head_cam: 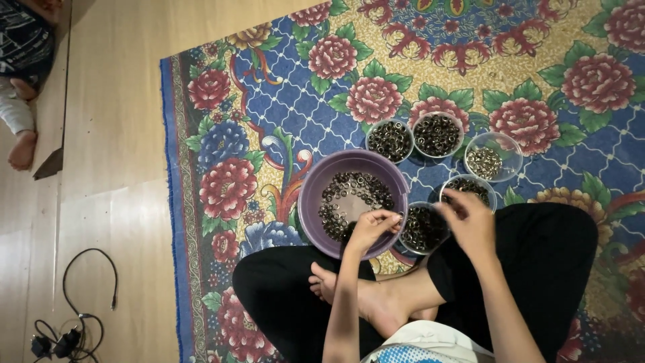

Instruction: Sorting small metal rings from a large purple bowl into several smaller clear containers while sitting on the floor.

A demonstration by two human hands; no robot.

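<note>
Over round purple plastic bowl of small dark metal rings: my left hand, fingers pinched together on something tiny, can't tell what. Right hand over small clear cup, fingers curled. Best pick one ring, pinch softly, stay low over cup.

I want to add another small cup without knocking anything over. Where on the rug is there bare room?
Free rug lies left of the purple bowl, toward the rug's blue edge, and beyond the far cups. It is crowded around the near cups, where the left hand and right hand are.
</note>
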